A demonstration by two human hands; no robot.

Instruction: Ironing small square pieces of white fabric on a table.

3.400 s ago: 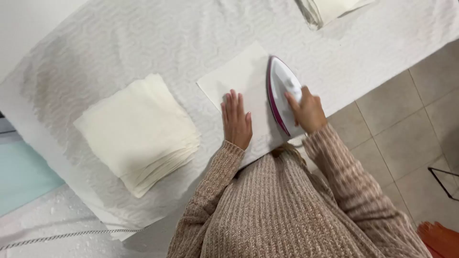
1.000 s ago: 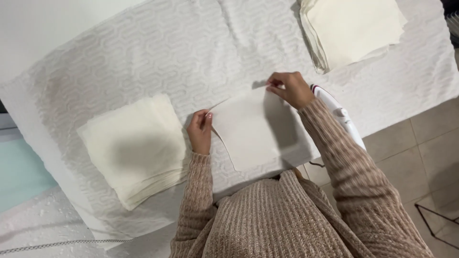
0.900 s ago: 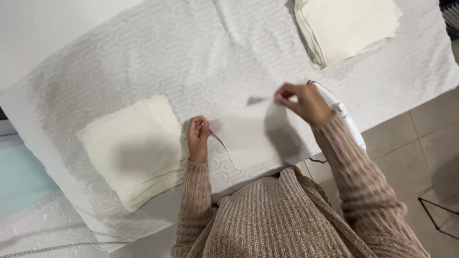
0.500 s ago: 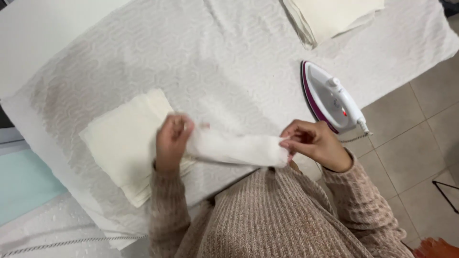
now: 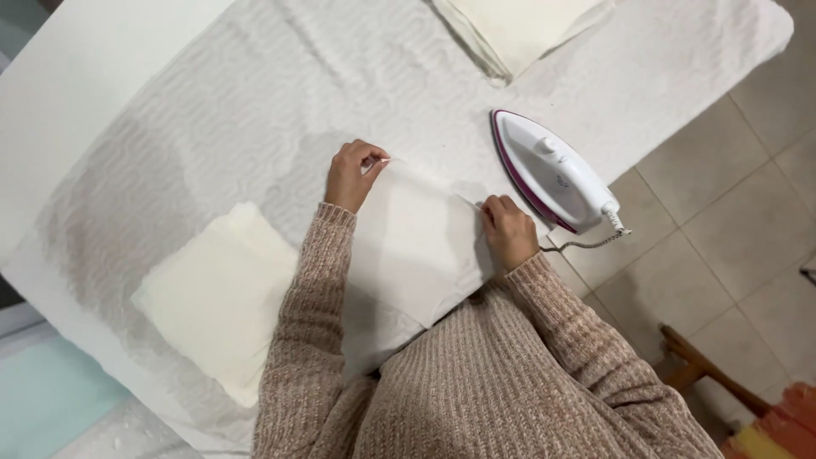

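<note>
A white square cloth [image 5: 416, 251] lies flat on the padded white ironing surface [image 5: 255, 110] in front of me. My left hand [image 5: 353, 174] pinches its far left corner. My right hand [image 5: 508, 229] pinches its right corner. A white and purple iron [image 5: 548, 170] rests on its soleplate just to the right of my right hand, apart from the cloth, its cord trailing off the edge.
A stack of cream folded cloths [image 5: 217, 297] sits at the near left, partly under my left sleeve. Another stack [image 5: 514, 25] lies at the far edge. Tiled floor [image 5: 731, 212] is on the right, with a wooden piece [image 5: 705, 370] at the lower right.
I set the iron down on the right, lifted the cloth with both hands, turned it over in the air and laid it flat again, still holding two corners.
</note>
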